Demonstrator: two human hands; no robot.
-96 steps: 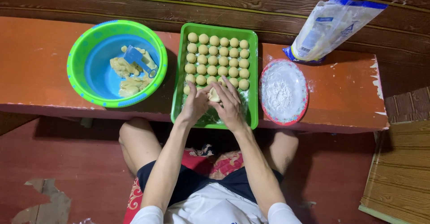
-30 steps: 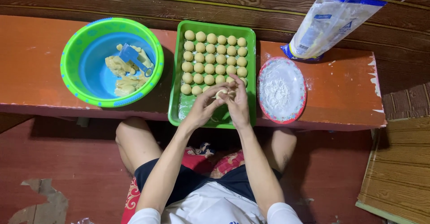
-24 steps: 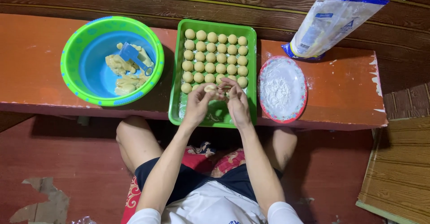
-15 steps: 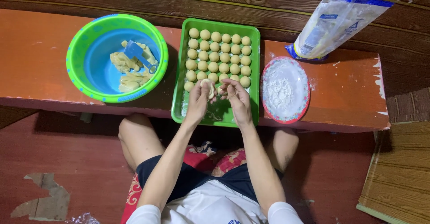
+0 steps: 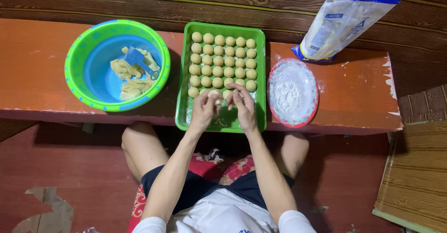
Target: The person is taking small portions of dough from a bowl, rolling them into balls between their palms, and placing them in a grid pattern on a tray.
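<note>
A green tray [image 5: 260, 51] on the orange bench holds several rows of small pale dough balls [image 5: 222, 58]. Over the tray's near end, my left hand [image 5: 203, 110] pinches one dough ball [image 5: 214, 94] at its fingertips, right at the front row. My right hand [image 5: 243, 104] hovers beside it with fingers spread, touching or nearly touching the same ball. Both forearms reach up from my lap.
A green-and-blue bowl [image 5: 79, 81] with leftover dough and a blue scraper [image 5: 138, 59] sits left of the tray. A red-rimmed plate of white flour [image 5: 292, 92] lies right of it, a flour bag [image 5: 342, 23] behind. A wooden wall runs along the back.
Both hands were cupped together around a ball above the tray's near end. They have since moved slightly forward and apart, with the ball now at the front row.
</note>
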